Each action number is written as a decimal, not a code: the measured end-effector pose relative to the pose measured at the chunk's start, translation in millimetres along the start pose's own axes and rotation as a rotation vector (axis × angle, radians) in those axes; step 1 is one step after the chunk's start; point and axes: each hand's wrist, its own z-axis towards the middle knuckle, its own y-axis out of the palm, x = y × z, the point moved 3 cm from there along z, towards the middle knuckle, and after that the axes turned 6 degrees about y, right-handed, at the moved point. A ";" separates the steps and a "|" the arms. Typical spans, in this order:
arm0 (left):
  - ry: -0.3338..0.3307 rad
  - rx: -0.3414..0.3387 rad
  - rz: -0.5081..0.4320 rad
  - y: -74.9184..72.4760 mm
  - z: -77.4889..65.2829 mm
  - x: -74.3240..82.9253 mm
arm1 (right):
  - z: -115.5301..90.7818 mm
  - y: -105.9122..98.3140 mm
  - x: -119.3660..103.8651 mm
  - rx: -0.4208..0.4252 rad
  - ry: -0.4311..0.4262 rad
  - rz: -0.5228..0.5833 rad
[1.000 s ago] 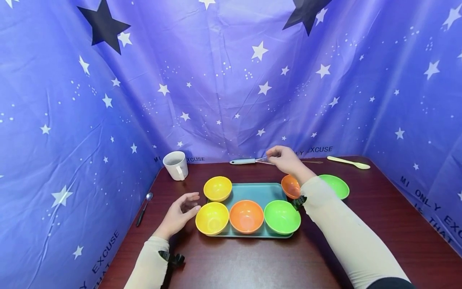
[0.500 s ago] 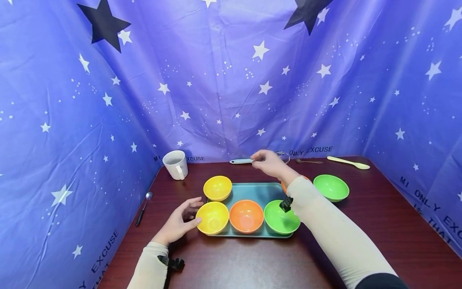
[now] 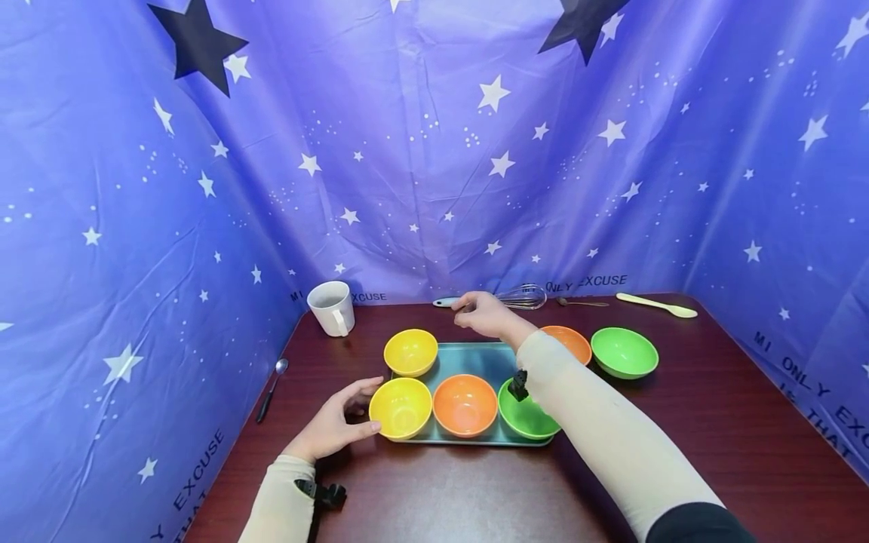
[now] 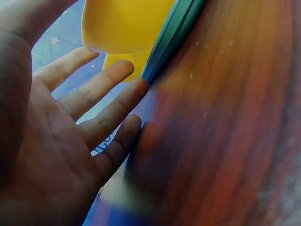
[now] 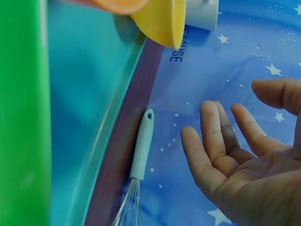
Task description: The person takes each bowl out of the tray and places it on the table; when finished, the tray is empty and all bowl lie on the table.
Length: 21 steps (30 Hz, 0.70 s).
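Observation:
My left hand (image 3: 333, 422) is at the left side of the front yellow bowl (image 3: 400, 409), thumb tip right at its rim. In the left wrist view its fingers (image 4: 113, 113) are spread and relaxed beside the tray's edge. An orange bowl (image 3: 465, 406) and a green bowl (image 3: 526, 416), partly hidden by my right sleeve, complete the front row on the teal tray (image 3: 468, 358). Behind sits another yellow bowl (image 3: 410, 352). My right hand (image 3: 485, 313) hovers behind the tray near the whisk (image 5: 143, 146); its fingers are loosely bent and hold nothing.
Right of the tray stand a second orange bowl (image 3: 569, 343), partly covered by my arm, and a green bowl (image 3: 624, 353). A white mug (image 3: 330, 309) and a black-handled spoon (image 3: 271, 390) are at left. A pale spoon (image 3: 656, 305) lies back right. Starry curtains (image 3: 407, 151) border the table.
My right hand has travelled left, from over the whisk's wires to near its handle. My left hand has edged right, bringing its thumb to the front yellow bowl. The bowls stay where they were.

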 end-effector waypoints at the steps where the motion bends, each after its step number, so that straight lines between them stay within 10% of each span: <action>1: -0.001 -0.004 0.000 0.0 0.0 -0.4 | 1.8 2.7 0.3 -0.013 0.006 0.007; 21: 0.022 -0.039 -0.036 -0.2 -0.5 -3.6 | 18.7 38.1 3.6 -0.175 0.164 0.122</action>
